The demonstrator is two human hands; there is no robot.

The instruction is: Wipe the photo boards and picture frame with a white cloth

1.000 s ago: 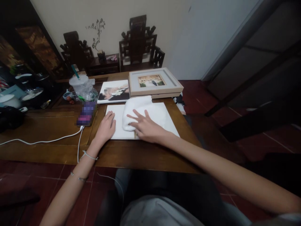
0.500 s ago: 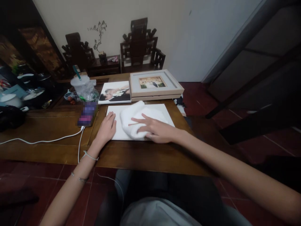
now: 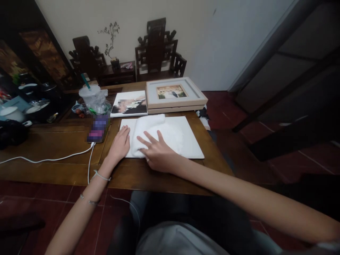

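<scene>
A flat white panel (image 3: 193, 148) lies on the wooden table in front of me. On it rests a folded, fluffy white towel (image 3: 148, 124), covering much of the panel's left and middle. My right hand (image 3: 159, 152) presses down on the towel's near part with fingers spread, not wrapped round it. At the panel's left edge, my left hand (image 3: 120, 141) lies flat with its fingers stretched out and close together, touching the edge. The underside of the towel is hidden.
Behind the panel are a printed picture panel (image 3: 129, 109) and a framed photo (image 3: 198, 95). A phone (image 3: 98, 129) on a white cable (image 3: 63, 159) lies to the left. Further left stand a cup with a straw (image 3: 89, 92), plastic wrapping (image 3: 99, 102) and dark kitchenware.
My right hand has slid left and a little nearer to me, and the towel has shifted and spread flatter. More of the panel's right side shows. My left hand stays in place.
</scene>
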